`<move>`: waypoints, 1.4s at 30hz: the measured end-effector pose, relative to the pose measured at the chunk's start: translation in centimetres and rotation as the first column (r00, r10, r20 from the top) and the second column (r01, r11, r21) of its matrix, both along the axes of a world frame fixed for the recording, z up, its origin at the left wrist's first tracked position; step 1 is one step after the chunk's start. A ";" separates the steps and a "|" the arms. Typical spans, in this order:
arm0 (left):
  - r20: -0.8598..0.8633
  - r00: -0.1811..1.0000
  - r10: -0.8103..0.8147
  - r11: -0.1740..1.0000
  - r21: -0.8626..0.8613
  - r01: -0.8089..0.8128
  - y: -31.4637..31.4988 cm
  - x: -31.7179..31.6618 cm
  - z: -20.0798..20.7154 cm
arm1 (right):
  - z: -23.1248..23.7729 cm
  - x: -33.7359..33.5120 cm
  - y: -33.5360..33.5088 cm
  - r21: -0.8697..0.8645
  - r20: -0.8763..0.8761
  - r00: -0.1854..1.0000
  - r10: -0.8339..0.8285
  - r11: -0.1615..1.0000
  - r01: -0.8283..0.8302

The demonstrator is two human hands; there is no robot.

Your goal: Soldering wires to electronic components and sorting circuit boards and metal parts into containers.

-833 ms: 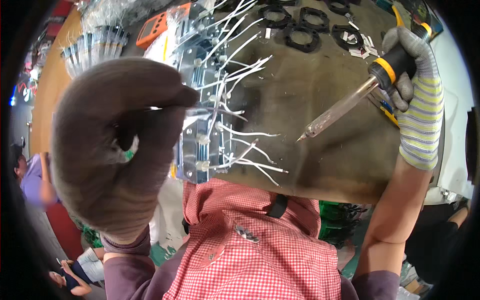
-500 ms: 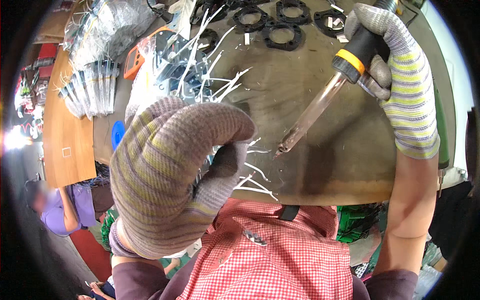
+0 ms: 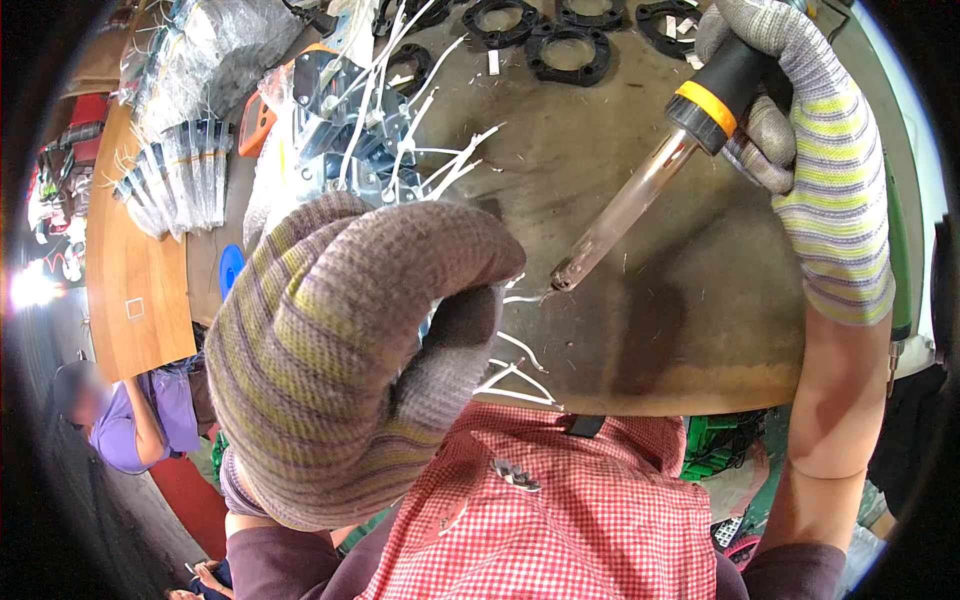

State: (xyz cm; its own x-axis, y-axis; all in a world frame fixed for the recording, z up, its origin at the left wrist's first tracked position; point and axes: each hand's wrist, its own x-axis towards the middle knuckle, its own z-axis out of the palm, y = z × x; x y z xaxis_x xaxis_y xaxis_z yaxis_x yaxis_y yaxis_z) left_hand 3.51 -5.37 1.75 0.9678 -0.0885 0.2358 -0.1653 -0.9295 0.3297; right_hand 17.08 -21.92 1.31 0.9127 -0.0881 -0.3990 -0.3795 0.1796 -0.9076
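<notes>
Two gloved hands (image 3: 350, 360); one soldering iron (image 3: 650, 180)

One view only: head cam, fisheye, looking steeply down from above the red-checked apron (image 3: 580, 510) (near edge) onto the brown metal worktable (image 3: 690, 300). Very close to the left striped knit-gloved hand (image 3: 350, 350); wooden bench (image 3: 135, 260) far left.

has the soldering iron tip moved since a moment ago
Yes. The soldering iron in the right hand has swung its tip toward the near table edge, now touching a white wire.
</notes>
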 end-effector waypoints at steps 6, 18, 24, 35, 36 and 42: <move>-0.007 1.000 0.022 0.999 -0.044 -0.022 -0.1 -0.1 -0.3 | -3.2 0.9 -2.7 0.168 0.195 0.948 0.253 0.943 -0.287; -0.033 0.998 0.056 0.996 0.072 -0.053 -0.5 -0.1 0.4 | -1.7 0.8 -2.6 0.056 0.107 0.948 0.299 0.950 -0.306; -0.041 0.994 0.100 0.985 0.145 -0.093 -0.1 0.0 -0.3 | -0.6 0.2 0.0 -0.027 0.067 0.997 0.030 0.999 -0.028; -0.017 0.999 -0.035 0.969 -0.244 0.030 0.8 0.9 0.3 | -1.0 0.9 -1.0 0.083 0.037 0.985 0.168 0.982 -0.170; -0.012 0.999 -0.035 0.972 -0.231 0.031 1.4 1.1 1.0 | -0.2 0.5 -1.0 0.160 -0.012 0.996 0.087 0.984 -0.084; 0.359 0.910 0.205 0.973 -0.176 -0.150 4.1 0.0 1.3 | -4.8 1.6 -3.0 -0.020 0.320 0.922 0.219 0.974 -0.225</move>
State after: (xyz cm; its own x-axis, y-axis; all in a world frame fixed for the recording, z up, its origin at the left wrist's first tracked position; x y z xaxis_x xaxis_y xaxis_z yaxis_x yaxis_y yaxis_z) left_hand 3.55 -1.23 3.02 0.8033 0.1376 0.5795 -0.1382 -0.9034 0.4060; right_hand 18.71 -24.93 -3.53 0.9872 0.1358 -0.0840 -0.1031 0.1407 -0.9847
